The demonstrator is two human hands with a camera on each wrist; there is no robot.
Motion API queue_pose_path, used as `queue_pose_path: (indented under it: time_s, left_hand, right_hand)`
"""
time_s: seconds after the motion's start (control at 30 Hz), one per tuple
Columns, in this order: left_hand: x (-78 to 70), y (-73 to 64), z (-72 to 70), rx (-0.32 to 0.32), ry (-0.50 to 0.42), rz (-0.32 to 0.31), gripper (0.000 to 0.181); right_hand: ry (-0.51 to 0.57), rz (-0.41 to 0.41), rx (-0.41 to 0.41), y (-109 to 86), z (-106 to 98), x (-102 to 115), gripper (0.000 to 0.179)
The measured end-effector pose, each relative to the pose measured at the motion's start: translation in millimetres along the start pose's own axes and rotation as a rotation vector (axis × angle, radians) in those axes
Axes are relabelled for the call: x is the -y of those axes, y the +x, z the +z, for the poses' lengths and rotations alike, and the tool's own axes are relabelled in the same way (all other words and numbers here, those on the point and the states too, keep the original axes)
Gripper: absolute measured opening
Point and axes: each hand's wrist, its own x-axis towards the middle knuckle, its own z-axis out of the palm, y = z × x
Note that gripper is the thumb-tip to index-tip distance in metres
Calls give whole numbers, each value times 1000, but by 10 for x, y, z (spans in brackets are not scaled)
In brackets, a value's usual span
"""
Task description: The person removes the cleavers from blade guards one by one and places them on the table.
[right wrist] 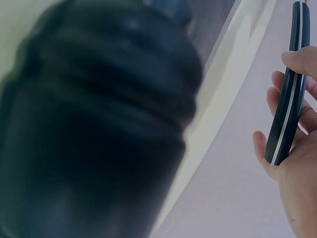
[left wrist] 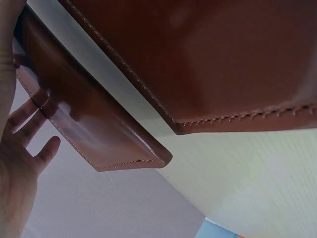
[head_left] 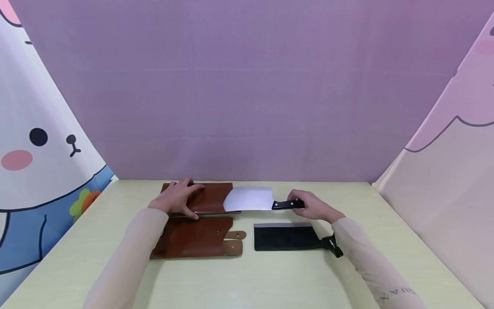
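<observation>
My left hand grips the rear brown leather knife sheath near its left end, thumb at the near edge and fingers over the far side. In my right hand, a cleaver is held by its black riveted handle, between thumb and curled fingers. Its wide, shiny blade points left, the end meeting the slanted mouth of the sheath. A second brown sheath with snap straps lies just nearer. Below the right hand lies a black-bladed cleaver, its handle end near the right sleeve.
Pale wood-grain table under everything. A purple cloth backdrop rises behind its far edge, with cartoon-printed panels at both sides. The dark handle of the black cleaver looms blurred and close in the right wrist view.
</observation>
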Motion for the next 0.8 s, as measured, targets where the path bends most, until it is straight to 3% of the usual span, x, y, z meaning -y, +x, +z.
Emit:
queue_pose_path:
  time_s: [0.53, 0.8]
  left_hand:
    - [7, -6, -9, -11, 6, 3, 98]
    - [20, -9, -11, -5, -4, 0, 98]
  right_hand:
    - [-14, -10, -18, -80, -55, -80, 24]
    - [9, 25, -18, -124, -71, -105, 24]
